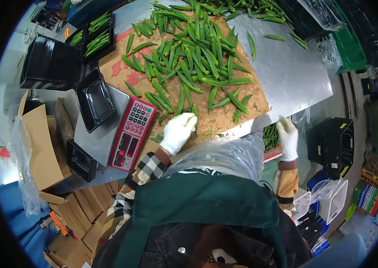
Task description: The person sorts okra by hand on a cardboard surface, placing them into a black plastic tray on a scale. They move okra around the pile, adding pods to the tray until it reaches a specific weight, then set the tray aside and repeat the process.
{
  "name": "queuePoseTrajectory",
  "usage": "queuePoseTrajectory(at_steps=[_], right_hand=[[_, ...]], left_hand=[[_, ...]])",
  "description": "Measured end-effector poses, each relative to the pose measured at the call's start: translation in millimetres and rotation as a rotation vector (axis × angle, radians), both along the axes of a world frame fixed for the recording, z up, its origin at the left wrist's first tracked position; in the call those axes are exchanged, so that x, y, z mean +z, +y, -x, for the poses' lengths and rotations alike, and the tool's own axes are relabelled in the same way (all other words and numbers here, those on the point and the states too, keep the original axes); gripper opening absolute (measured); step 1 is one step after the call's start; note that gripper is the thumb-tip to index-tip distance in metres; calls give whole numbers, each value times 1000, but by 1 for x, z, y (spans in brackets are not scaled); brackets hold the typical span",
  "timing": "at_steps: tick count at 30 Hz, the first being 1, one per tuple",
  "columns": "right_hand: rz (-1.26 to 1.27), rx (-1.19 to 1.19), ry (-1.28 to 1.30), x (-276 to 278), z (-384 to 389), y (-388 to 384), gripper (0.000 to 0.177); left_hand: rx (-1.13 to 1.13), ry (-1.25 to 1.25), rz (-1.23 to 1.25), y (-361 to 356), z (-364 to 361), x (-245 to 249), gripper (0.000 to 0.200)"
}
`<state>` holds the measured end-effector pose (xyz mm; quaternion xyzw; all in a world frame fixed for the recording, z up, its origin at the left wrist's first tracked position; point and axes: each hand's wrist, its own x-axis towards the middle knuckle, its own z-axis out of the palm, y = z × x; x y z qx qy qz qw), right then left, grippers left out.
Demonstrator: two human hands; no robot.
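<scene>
My left hand (pixel 178 132), in a white glove, is at the near edge of a brown cardboard sheet (pixel 247 111). Its fingers are closed around an okra pod (pixel 195 111), which shows at the fingertips. My right hand (pixel 288 140), also gloved, hangs past the table's front edge with its fingers loosely apart and nothing visible in them. Just left of it, below the table edge, more okra (pixel 270 136) lies in a container with a red rim (pixel 273 154). A large pile of okra (pixel 193 53) covers the far part of the cardboard.
A red digital scale (pixel 132 129) carries an empty black tray (pixel 95 100); another black tray (pixel 81 161) sits beside it. Filled okra trays (pixel 98 35) stand at the far left. Cardboard boxes (pixel 41 143) are at left, black crates (pixel 336 145) at right. Loose okra lies on the metal table (pixel 287 67).
</scene>
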<state>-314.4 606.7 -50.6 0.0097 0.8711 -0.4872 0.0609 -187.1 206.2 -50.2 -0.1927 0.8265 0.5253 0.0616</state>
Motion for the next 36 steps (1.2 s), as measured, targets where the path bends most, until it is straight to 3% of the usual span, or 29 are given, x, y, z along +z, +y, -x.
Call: queuePoseTrajectory(at_steps=[2, 4, 7, 10, 11, 12, 14, 20, 26, 29, 30, 31, 32, 33, 36], right_hand=[[-120, 75, -60, 15, 5, -65, 45], [-108, 197, 252, -27, 7, -109, 44], [-528, 384, 345, -28, 12, -157, 44], [244, 117, -239, -33, 15, -166, 37], [476, 80, -271, -29, 16, -159, 32], [570, 99, -475, -19, 24, -146, 33], [820, 88, -600, 6, 24, -133, 33], [1069, 46, -684, 0, 14, -108, 39], [905, 30, -629, 3, 1, -94, 39], [733, -60, -565, 3, -6, -34, 37], [481, -111, -567, 6, -5, -12, 36], [-63, -4, -269, -13, -6, 32, 39], [-595, 103, 47, -34, -10, 62, 43], [-910, -81, 75, 3, -18, 39, 49], [-133, -190, 80, -32, -10, 51, 50]], left_hand=[[-242, 151, 283, 15, -3, -15, 34], [-401, 39, 320, 28, -4, -9, 37], [-370, 58, 263, 25, -9, -5, 43], [-240, 54, 197, 10, -12, 7, 46], [-186, 46, 165, 3, -14, 6, 46], [-134, 40, 132, -3, -16, 6, 46], [-42, -45, 48, -12, -19, 0, 46], [44, -98, -210, -10, -22, -15, 42], [27, -91, -234, -6, -22, -9, 37], [65, -110, -245, -12, -21, -4, 39], [105, -109, -280, -13, -23, -11, 41], [148, -108, -315, -15, -26, -17, 42], [141, -38, -170, -16, -27, -24, 43], [130, 31, -24, -14, -22, -19, 44], [60, 94, 284, -8, -14, 3, 52]])
